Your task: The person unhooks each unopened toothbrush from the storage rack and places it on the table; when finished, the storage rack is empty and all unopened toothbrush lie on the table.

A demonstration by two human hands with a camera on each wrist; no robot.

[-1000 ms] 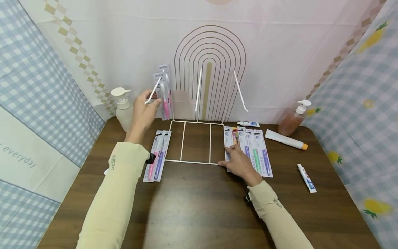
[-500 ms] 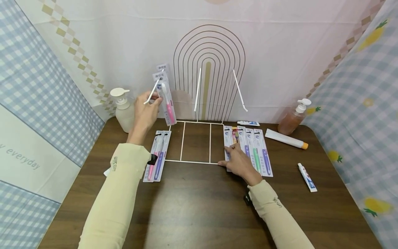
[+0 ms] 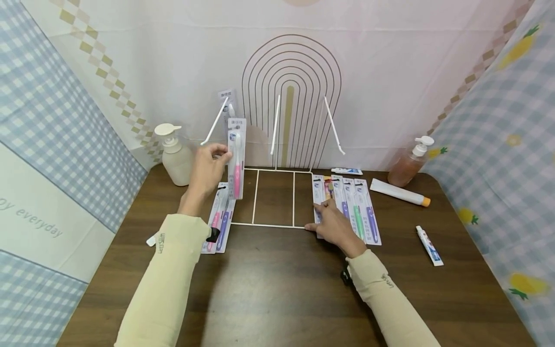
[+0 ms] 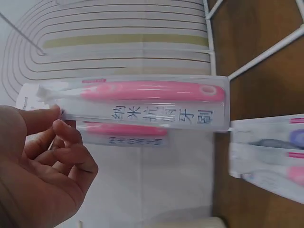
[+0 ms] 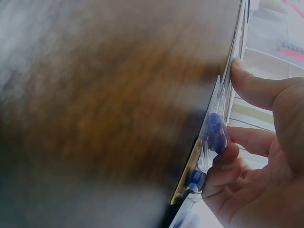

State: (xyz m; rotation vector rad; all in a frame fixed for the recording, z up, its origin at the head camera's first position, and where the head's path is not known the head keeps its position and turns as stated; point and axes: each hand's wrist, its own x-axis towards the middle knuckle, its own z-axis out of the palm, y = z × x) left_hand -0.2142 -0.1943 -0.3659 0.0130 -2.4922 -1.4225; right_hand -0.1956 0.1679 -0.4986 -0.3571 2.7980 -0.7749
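My left hand (image 3: 207,169) pinches a packaged pink toothbrush (image 3: 236,166) by one edge, thumb against fingers. The pack hangs upright in front of the left hook (image 3: 214,121) of a white wire rack (image 3: 269,225), its top below the hook. Behind it another packaged pink toothbrush (image 3: 226,96) hangs on that hook; the left wrist view shows its handle (image 4: 128,129) partly covered. My right hand (image 3: 336,225) rests at the rack's right front corner, its thumb on the wire and its loosely bent fingers touching a purple toothbrush pack (image 5: 216,135).
Two toothbrush packs (image 3: 223,226) lie left of the rack base, several more (image 3: 358,212) to its right. Toothpaste tubes (image 3: 400,193) lie at the right. Pump bottles stand at the back left (image 3: 177,161) and back right (image 3: 407,166). The middle hook (image 3: 276,125) and right hook (image 3: 334,125) jut forward.
The pink toothbrush pack in my left hand has come off the left hook and moved down and slightly right. My right hand has stayed in place.
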